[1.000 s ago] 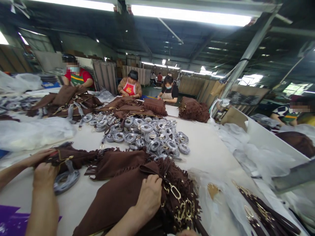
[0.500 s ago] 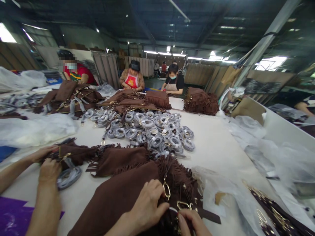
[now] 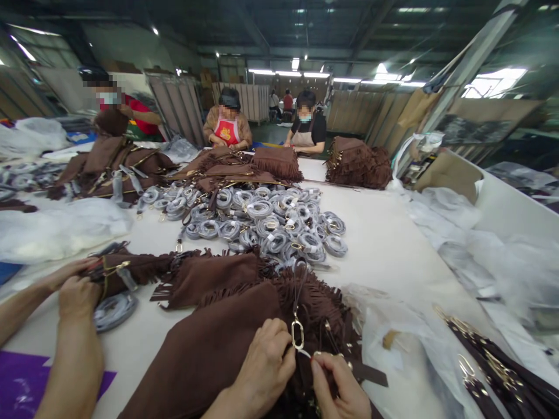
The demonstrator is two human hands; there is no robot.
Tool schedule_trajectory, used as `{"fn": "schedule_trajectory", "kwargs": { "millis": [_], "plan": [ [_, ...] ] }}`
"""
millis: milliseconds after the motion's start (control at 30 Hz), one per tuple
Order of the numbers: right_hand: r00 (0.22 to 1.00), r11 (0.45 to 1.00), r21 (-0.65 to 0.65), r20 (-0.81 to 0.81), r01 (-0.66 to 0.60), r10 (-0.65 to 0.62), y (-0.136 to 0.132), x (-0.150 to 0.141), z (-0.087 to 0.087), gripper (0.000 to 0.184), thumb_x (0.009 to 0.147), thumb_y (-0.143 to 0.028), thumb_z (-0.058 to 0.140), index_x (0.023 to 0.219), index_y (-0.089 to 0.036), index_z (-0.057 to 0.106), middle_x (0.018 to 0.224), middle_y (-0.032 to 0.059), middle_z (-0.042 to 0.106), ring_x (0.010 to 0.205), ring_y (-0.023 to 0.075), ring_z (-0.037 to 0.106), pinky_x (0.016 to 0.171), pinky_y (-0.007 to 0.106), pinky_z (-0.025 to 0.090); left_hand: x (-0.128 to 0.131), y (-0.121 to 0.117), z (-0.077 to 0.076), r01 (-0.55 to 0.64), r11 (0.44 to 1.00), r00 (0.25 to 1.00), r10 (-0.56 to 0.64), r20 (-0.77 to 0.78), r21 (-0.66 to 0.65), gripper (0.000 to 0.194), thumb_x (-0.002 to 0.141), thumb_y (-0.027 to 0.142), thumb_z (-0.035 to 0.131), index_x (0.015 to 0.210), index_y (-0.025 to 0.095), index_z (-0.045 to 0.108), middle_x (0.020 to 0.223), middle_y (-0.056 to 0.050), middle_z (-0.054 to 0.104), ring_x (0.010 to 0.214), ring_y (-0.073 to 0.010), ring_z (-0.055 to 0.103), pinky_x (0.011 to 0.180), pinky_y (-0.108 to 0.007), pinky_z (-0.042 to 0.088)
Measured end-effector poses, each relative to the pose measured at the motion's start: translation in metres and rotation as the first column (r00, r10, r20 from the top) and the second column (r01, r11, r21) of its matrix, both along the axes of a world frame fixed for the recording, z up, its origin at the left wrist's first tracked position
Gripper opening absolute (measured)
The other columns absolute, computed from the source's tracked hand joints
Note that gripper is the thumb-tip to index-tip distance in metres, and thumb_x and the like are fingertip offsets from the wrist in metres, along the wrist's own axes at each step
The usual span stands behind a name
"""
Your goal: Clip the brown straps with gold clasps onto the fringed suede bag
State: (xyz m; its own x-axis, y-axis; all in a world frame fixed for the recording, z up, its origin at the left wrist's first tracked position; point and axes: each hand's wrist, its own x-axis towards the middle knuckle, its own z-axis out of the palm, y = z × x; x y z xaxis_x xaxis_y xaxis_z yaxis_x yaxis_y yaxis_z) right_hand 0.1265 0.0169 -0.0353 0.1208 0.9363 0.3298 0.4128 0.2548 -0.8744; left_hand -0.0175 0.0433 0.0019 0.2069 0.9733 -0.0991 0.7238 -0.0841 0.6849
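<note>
A brown fringed suede bag lies in front of me. My left hand is closed over its edge, fingers curled beside a gold oval clasp. This clasp hangs from a thin dark strap loop. To its right my right hand pinches the end of a thin white strip, which runs across the gap between my hands. A dark strap end sticks out past my right fingers. The bag's opening under my hands is mostly hidden.
Beside me on the left, another person's hands work on a brown bag with a zip. Grey-wrapped coiled straps are heaped mid-table. Dark straps with gold clasps lie right, near clear plastic. Several people sit beyond stacked bags.
The gold clasp and its strap loop stand higher and straighter. My right hand has risen slightly towards my left, and the white strip shows between them. A co-worker at the back left has lifted something brown.
</note>
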Motion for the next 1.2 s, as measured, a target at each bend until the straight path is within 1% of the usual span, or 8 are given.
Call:
{"fn": "schedule_trajectory", "kwargs": {
  "millis": [233, 400, 533, 667, 767, 867, 967, 1200],
  "plan": [
    [0.999, 0.998, 0.052, 0.026, -0.043, 0.041, 0.002, -0.005, 0.001, 0.015, 0.085, -0.029, 0.054, 0.077, -0.021, 0.065, 0.069, 0.0023, 0.063, 0.063, 0.0141, 0.058, 0.062, 0.021, 0.046, -0.008, 0.002, -0.007, -0.025, 1.000, 0.992, 0.026, 0.126, -0.014, 0.012, 0.078, 0.010, 0.040, 0.073, 0.017, 0.048, 0.086, -0.004, 0.054, 0.083, -0.0182, 0.046, 0.077, -0.034, 0.039],
    [0.993, 0.994, 0.040, 0.070, -0.098, 0.095, 0.003, -0.006, -0.001, 0.013, 0.085, -0.025, 0.053, 0.081, -0.021, 0.065, 0.073, 0.0030, 0.063, 0.066, 0.0140, 0.059, 0.063, 0.021, 0.046, -0.008, 0.002, -0.006, -0.023, 1.000, 0.991, 0.025, 0.131, -0.012, 0.012, 0.077, 0.011, 0.040, 0.073, 0.018, 0.049, 0.086, -0.005, 0.054, 0.083, -0.0185, 0.047, 0.077, -0.034, 0.040],
    [0.995, 0.995, 0.069, 0.084, -0.065, 0.059, 0.004, -0.009, -0.001, 0.016, 0.086, -0.027, 0.052, 0.079, -0.021, 0.066, 0.070, 0.0028, 0.063, 0.063, 0.0140, 0.060, 0.061, 0.021, 0.047, -0.008, 0.001, -0.006, -0.015, 1.000, 0.992, 0.016, 0.121, -0.012, 0.012, 0.077, 0.011, 0.039, 0.072, 0.018, 0.048, 0.085, -0.005, 0.054, 0.083, -0.0186, 0.047, 0.076, -0.034, 0.040],
    [0.999, 0.996, 0.073, 0.038, -0.042, 0.039, 0.003, -0.009, -0.001, 0.015, 0.085, -0.027, 0.053, 0.081, -0.021, 0.066, 0.071, 0.0032, 0.064, 0.064, 0.0147, 0.060, 0.061, 0.022, 0.048, -0.007, 0.001, -0.004, -0.008, 1.000, 0.995, 0.010, 0.100, -0.019, 0.010, 0.077, 0.012, 0.039, 0.073, 0.019, 0.046, 0.086, -0.005, 0.053, 0.083, -0.0191, 0.046, 0.076, -0.034, 0.039],
    [0.998, 0.996, 0.072, 0.030, -0.049, 0.047, 0.002, -0.009, -0.003, 0.012, 0.084, -0.025, 0.056, 0.083, -0.021, 0.066, 0.073, 0.0034, 0.064, 0.066, 0.0149, 0.060, 0.063, 0.022, 0.048, -0.007, 0.002, -0.002, -0.003, 0.999, 0.996, 0.007, 0.088, -0.045, 0.010, 0.077, 0.012, 0.039, 0.073, 0.018, 0.045, 0.086, -0.005, 0.052, 0.083, -0.0194, 0.046, 0.076, -0.035, 0.039],
    [0.998, 0.991, 0.124, 0.035, -0.057, 0.053, 0.000, -0.008, -0.007, 0.011, 0.084, -0.021, 0.057, 0.085, -0.022, 0.068, 0.074, 0.0033, 0.064, 0.067, 0.0144, 0.061, 0.064, 0.022, 0.048, -0.007, 0.004, -0.001, -0.008, 0.998, 0.996, 0.013, 0.087, -0.059, 0.010, 0.077, 0.012, 0.039, 0.073, 0.018, 0.045, 0.087, -0.005, 0.052, 0.084, -0.0194, 0.046, 0.077, -0.035, 0.039],
    [0.996, 0.984, 0.161, 0.056, -0.073, 0.065, -0.001, -0.008, -0.010, 0.013, 0.084, -0.019, 0.057, 0.088, -0.021, 0.068, 0.075, 0.0045, 0.065, 0.068, 0.0152, 0.061, 0.064, 0.023, 0.049, -0.007, 0.005, -0.002, -0.018, 0.997, 0.994, 0.025, 0.105, -0.070, 0.010, 0.077, 0.012, 0.038, 0.072, 0.018, 0.044, 0.086, -0.005, 0.052, 0.083, -0.0192, 0.045, 0.077, -0.035, 0.038],
    [0.988, 0.981, 0.161, 0.127, -0.111, 0.091, -0.001, -0.006, -0.012, 0.014, 0.081, -0.017, 0.057, 0.088, -0.022, 0.069, 0.072, 0.0041, 0.063, 0.063, 0.0142, 0.060, 0.060, 0.022, 0.049, -0.007, 0.004, -0.003, -0.028, 0.996, 0.988, 0.041, 0.147, -0.087, 0.009, 0.076, 0.013, 0.039, 0.071, 0.019, 0.043, 0.085, -0.004, 0.052, 0.083, -0.0189, 0.046, 0.077, -0.035, 0.037]
  ]
}}
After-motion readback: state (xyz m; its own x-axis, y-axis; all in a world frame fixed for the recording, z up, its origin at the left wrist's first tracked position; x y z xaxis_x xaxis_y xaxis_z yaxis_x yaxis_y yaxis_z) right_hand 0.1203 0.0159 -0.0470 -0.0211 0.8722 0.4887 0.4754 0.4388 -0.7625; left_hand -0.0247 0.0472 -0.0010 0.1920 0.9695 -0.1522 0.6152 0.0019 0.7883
